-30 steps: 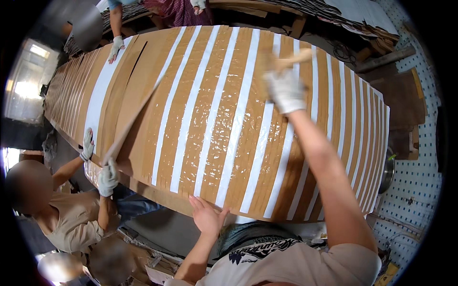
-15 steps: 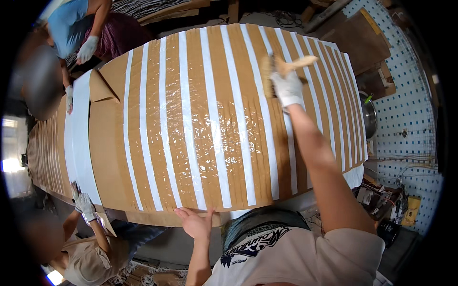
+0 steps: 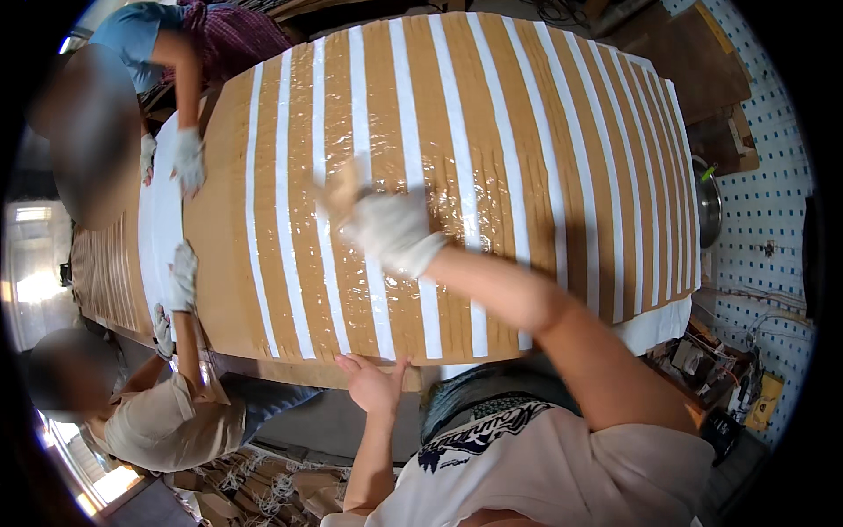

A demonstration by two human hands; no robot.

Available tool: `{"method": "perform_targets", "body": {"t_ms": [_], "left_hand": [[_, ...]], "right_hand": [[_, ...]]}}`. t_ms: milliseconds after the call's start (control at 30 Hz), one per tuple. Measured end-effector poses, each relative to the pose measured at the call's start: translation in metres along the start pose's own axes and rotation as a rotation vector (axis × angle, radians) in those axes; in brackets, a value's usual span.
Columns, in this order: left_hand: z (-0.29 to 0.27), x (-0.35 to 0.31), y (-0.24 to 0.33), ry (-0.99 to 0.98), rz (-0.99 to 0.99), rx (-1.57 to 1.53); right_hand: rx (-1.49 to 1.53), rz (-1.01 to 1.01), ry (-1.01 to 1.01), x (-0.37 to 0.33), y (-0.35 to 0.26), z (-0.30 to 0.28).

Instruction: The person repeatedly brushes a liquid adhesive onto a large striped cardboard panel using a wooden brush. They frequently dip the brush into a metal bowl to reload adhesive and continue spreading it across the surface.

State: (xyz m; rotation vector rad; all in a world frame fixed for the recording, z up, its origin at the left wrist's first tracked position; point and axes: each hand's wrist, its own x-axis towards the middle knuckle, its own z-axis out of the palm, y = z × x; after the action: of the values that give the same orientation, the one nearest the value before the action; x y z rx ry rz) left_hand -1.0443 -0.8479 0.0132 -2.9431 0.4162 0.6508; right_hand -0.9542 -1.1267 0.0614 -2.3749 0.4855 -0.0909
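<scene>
A wide brush (image 3: pixel 341 189) with a wooden handle, smeared by motion, is gripped in my gloved right hand (image 3: pixel 395 230). It is over the left-middle of a large brown sheet (image 3: pixel 452 334) banded with white strips. Glossy wet streaks cover much of the sheet's left half and middle. My bare left hand (image 3: pixel 373 383) rests at the near edge of the sheet, its thumb and fingers spread and nothing held.
Two co-workers stand at the left, their gloved hands (image 3: pixel 187 160) (image 3: pixel 183 274) on a white strip (image 3: pixel 160 220) that crosses the brown surface. A metal bowl (image 3: pixel 708 204) sits beyond the right end. Tools and cables (image 3: pixel 702 360) clutter the lower right.
My right hand has swept the brush left and toward me across the sheet. My left hand stays at the near edge. Both co-workers' hands have shifted along the white strip.
</scene>
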Motion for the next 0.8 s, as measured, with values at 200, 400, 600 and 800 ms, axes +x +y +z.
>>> {"method": "perform_targets", "body": {"t_ms": [200,400,600,800], "left_hand": [[-0.007,0.003,0.007,-0.037,-0.015,0.031],[0.007,0.000,0.001,0.069,0.036,0.043],[0.003,0.001,0.007,0.083,0.039,0.020],[0.012,0.008,-0.006,0.100,0.051,0.013]], "right_hand": [[0.158,0.072,-0.038,-0.028,0.018,0.008],[0.079,0.427,0.723,-0.106,0.232,-0.093],[-0.131,0.447,0.770,-0.120,0.222,-0.135],[-0.011,0.035,0.155,-0.127,0.029,-0.008]]}}
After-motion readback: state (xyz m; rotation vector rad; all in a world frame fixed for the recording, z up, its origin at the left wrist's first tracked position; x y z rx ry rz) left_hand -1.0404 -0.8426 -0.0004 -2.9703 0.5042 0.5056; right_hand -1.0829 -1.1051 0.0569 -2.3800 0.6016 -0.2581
